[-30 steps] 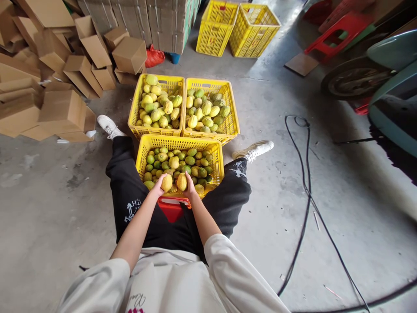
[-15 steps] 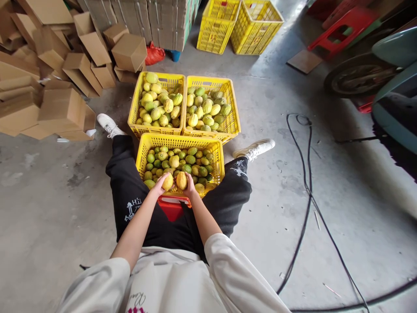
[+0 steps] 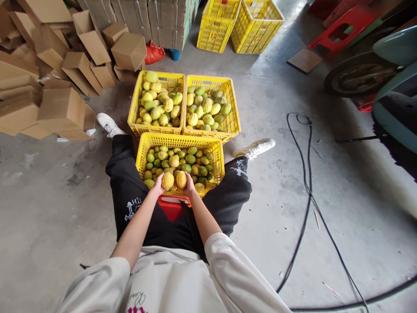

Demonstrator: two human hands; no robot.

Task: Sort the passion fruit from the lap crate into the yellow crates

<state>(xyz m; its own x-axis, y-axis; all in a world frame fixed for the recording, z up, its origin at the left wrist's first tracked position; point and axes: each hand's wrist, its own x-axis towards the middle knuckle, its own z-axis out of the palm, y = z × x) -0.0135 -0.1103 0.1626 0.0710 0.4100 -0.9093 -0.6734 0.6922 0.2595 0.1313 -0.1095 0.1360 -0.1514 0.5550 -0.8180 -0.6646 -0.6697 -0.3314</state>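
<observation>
Both fruits have edged closer: left hand [image 3: 158, 188] grips one round yellow fruit [image 3: 167, 180], right hand [image 3: 189, 188] another yellowish fruit [image 3: 181, 179], at the yellow plastic crate's [image 3: 140, 150] six o'clock edge.

I see three crates of yellow plastic with perforated lattice walls: the near crate [image 3: 142, 157], the left crate [image 3: 133, 114] and the right crate [image 3: 233, 114]. The fruit in my left hand [image 3: 159, 187] has a matt, dimpled yellow rind [image 3: 167, 180]; the fruit [image 3: 181, 179] in my right hand [image 3: 190, 188] looks the same. The stool [image 3: 171, 208] shows glossy red plastic. The trousers [image 3: 127, 191] are matt black cloth. The floor [image 3: 52, 208] is rough grey concrete, stained in patches. The boxes [image 3: 61, 108] are matt brown cardboard. The cable [image 3: 306, 191] has a smooth black sheath.
</observation>
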